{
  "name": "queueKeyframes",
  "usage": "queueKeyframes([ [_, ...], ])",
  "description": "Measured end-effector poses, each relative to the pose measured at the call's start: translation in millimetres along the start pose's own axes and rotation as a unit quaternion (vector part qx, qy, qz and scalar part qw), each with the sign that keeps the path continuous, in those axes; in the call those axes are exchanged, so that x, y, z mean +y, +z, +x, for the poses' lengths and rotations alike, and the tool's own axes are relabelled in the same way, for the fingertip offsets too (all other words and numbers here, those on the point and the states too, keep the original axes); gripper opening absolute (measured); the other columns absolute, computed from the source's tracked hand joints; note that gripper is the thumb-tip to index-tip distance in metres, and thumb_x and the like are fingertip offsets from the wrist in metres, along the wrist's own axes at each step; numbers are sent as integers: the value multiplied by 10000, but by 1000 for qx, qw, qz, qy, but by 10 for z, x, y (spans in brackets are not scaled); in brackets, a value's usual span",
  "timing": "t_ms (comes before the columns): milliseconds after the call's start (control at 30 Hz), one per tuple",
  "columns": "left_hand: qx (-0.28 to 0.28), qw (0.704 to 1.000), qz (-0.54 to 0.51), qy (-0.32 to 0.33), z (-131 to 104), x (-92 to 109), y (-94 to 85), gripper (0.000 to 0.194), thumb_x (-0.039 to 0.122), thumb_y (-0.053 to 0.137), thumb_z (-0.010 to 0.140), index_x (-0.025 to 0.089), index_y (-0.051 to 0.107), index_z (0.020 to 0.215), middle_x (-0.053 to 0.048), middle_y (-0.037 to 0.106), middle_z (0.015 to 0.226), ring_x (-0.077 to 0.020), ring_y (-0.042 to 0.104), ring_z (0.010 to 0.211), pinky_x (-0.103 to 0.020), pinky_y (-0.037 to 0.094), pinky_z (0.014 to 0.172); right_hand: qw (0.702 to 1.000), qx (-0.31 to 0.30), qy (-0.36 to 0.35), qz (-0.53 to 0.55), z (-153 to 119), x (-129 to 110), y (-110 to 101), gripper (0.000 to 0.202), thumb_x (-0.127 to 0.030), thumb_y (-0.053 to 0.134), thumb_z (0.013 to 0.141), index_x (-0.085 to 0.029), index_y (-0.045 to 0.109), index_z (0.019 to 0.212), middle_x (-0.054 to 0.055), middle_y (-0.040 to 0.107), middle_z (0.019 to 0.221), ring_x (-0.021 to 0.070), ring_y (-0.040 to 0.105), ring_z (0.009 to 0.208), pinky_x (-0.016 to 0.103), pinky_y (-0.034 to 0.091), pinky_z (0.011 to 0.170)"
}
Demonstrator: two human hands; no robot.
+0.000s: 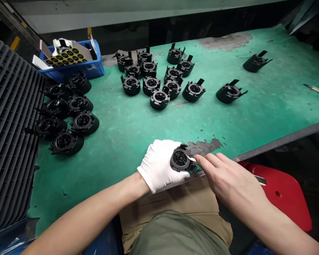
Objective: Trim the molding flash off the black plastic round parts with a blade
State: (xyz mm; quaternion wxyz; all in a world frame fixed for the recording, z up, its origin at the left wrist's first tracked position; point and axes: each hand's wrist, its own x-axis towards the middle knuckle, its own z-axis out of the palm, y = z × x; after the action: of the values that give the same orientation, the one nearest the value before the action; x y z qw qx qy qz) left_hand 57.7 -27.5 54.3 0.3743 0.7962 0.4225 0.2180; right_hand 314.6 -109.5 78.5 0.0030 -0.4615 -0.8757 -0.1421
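Observation:
My left hand (161,164), in a white glove, is wrapped round a black round plastic housing (180,159) near the table's front edge. The housing's ribbed circular face is turned up towards me. My bare right hand (225,173) is closed on a slim knife-like tool, whose pale metallic tip (191,158) meets the housing's right rim. The fingers hide most of the tool. What looks like its handle end (261,180) shows behind the hand.
Several similar black housings stand in groups at the left (83,122) and back middle (159,97), with two more (230,92) at the right. A blue bin (77,71) holds a yellow-and-black sticker sheet (66,57). Grey ribbed trays (10,134) are stacked left; a red stool (287,198) is below right.

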Motion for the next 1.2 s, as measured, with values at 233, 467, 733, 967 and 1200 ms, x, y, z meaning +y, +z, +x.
queueKeyframes([
  [233,3,1000,0,2,2,-7,17,439,565,1089,850,266,846,1059,-91,941,1102,-397,928,1053,-445,652,873,995,37,75,56,-208,-45,32,423,-90,533,1249,-128,707,1633,87,791,1069,284,766,949,408,579,788],
  [467,5,999,-35,21,-10,-68,37,420,500,1068,857,273,822,1112,-86,944,1129,-417,941,1086,-483,742,945,934,75,206,282,-380,186,368,373,-428,574,1336,-271,822,1566,76,944,1290,260,924,1066,384,716,964],
  [733,141,980,-138,7,-194,-458,294,776,344,931,1041,250,646,1756,-212,780,1712,-414,823,1529,-643,735,1290,897,86,241,360,89,279,467,437,-612,646,1292,-291,889,1460,59,980,1253,273,956,1043,355,766,854],
  [967,202,967,-149,-50,-202,-531,234,710,466,937,1088,269,649,1705,-187,739,1600,-382,815,1428,-600,752,1159,863,118,286,398,194,316,677,548,-721,617,1246,-289,915,1402,100,968,1255,314,942,1079,423,776,978],
  [1200,116,981,-71,-136,-347,-485,236,1538,761,1244,607,210,535,1856,-308,601,1827,-614,652,1715,-879,540,1457,832,141,351,405,89,537,895,563,-688,605,1252,-290,869,1549,84,948,1189,301,915,1012,425,745,953],
])
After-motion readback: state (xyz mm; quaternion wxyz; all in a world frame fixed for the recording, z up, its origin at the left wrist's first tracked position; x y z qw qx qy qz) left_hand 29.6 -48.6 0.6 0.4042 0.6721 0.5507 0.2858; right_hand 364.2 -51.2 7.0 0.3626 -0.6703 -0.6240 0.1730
